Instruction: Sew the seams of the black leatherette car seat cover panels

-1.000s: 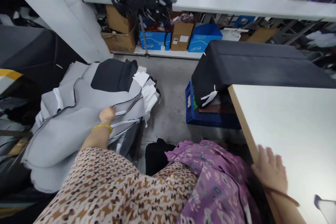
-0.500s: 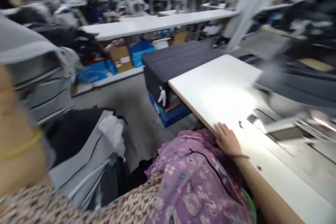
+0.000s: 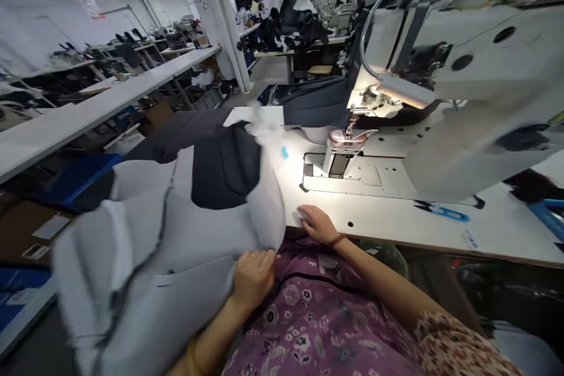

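Note:
A large grey fabric piece [image 3: 185, 247] with a black panel [image 3: 227, 167] is draped from my lap up onto the white sewing table [image 3: 396, 223]. My left hand [image 3: 253, 273] grips the fabric's edge near my lap, fingers closed on it. My right hand [image 3: 317, 224] rests at the table's front edge beside the fabric, fingers curled, touching a small pale thing I cannot make out. The sewing machine [image 3: 445, 88] stands on the table to the right, its needle area [image 3: 348, 135] lit by a lamp.
Dark fabric [image 3: 317, 107] lies behind the machine. A long white bench [image 3: 88, 111] runs along the left, with blue bins [image 3: 74, 173] beneath. A white pillar [image 3: 220, 17] and more workstations stand further back. Blue marks [image 3: 445, 211] lie on the table.
My view swung from the fabric stack on the left to the sewing table. My left hand lifted a grey piece off the stack onto my lap and table. My right hand stayed on the table edge.

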The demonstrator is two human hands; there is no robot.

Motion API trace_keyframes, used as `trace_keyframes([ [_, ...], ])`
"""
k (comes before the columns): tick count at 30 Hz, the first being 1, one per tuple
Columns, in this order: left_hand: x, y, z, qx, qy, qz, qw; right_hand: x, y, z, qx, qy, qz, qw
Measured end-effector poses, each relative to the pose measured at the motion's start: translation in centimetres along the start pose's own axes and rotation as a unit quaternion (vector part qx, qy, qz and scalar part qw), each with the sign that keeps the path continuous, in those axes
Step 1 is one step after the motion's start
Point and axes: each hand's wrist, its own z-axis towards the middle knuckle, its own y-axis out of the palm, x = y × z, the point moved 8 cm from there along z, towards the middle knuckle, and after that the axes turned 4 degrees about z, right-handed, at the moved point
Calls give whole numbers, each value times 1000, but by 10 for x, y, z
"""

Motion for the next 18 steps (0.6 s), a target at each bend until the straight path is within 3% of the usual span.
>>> trace_keyframes([
  [3,3,39,12,-21,4,-20,1000,11,-6,0,54,41,39,997],
  [5,-5,46,18,-34,13,-47,998,16,-11,2,92,70,63,991],
  [8,-31,32,38,-22,-1,-92,996,18,-22,12,137,94,92,982],
  [12,-72,7,98,35,-85,-118,989,11,-25,53,132,96,136,977],
  [15,-74,13,141,-13,-102,-141,985,21,-14,95,111,141,174,968],
  [18,-67,16,147,-102,-93,-175,975,40,-2,127,94,212,210,950],
])
